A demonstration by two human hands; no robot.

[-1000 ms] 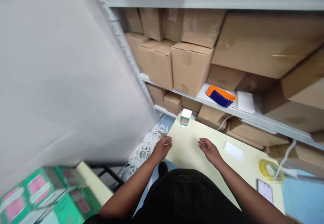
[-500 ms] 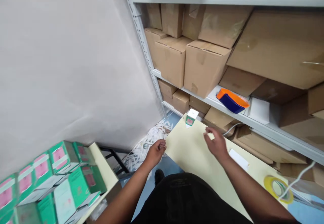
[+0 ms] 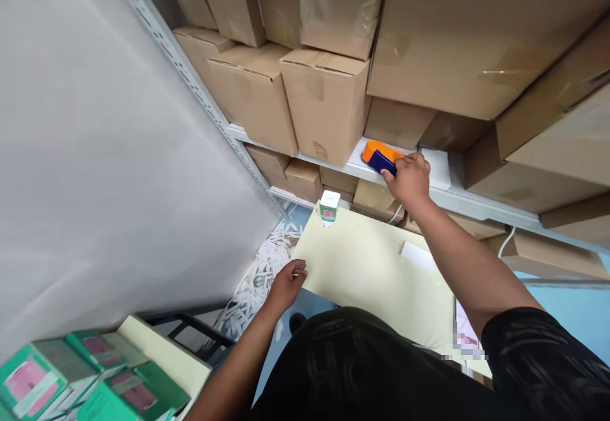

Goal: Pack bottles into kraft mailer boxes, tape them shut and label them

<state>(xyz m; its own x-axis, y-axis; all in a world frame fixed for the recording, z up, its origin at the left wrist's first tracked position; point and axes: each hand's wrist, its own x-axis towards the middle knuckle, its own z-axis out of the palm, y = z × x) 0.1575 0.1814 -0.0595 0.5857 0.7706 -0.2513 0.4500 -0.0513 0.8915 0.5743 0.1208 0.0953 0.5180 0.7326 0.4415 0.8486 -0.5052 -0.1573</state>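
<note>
My right hand (image 3: 410, 176) reaches to the shelf and grips one end of an orange-and-dark-blue plastic tool (image 3: 380, 158), its thumb on the near side. The tool's exact kind is hard to make out, and my fingers cover its right end. My left hand (image 3: 287, 286) hangs beside the left edge of the cream table (image 3: 362, 262), fingers curled in. A thin pale sliver shows at its fingertips, too small to name. On the table's far left corner a small green-and-white box (image 3: 329, 206) stands upright.
Cardboard boxes (image 3: 321, 100) fill the metal shelving (image 3: 457, 200) ahead. White paper (image 3: 417, 254) and a phone-like device (image 3: 466, 326) lie on the table. Paper strips (image 3: 260, 281) cover the floor by the wall. Green boxes with pink labels (image 3: 33, 380) stand at lower left.
My right hand has moved from above the table up to the shelf and taken hold of the orange-and-dark-blue tool. The view has swung right; my left hand stays curled near the table edge.
</note>
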